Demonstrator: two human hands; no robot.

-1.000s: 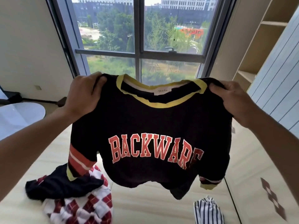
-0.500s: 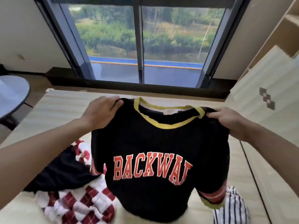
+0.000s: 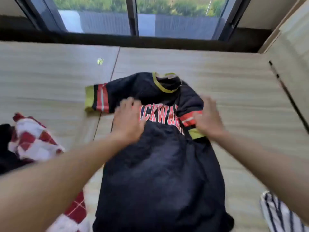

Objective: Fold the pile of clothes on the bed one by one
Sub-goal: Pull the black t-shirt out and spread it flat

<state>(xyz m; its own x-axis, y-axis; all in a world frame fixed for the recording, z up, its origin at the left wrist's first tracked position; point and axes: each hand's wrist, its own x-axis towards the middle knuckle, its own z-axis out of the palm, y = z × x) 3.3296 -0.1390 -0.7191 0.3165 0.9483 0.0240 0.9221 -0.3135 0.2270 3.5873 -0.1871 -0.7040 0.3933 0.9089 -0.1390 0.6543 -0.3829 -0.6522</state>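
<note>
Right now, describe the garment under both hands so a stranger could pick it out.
On the pale bed below the window, between a red-and-white checked garment and a striped garment, lies the black shirt. Only it has red block lettering and yellow trim.

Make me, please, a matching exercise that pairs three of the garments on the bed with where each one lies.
Things:
1. black jersey
2. red-and-white checked garment
3. striped garment

Places:
A. at the lower right edge of the view
B. in the middle of the bed, with the left hand and the right hand on it
C. bunched at the left of the view

Pairs: 1-B, 2-C, 3-A.
</note>
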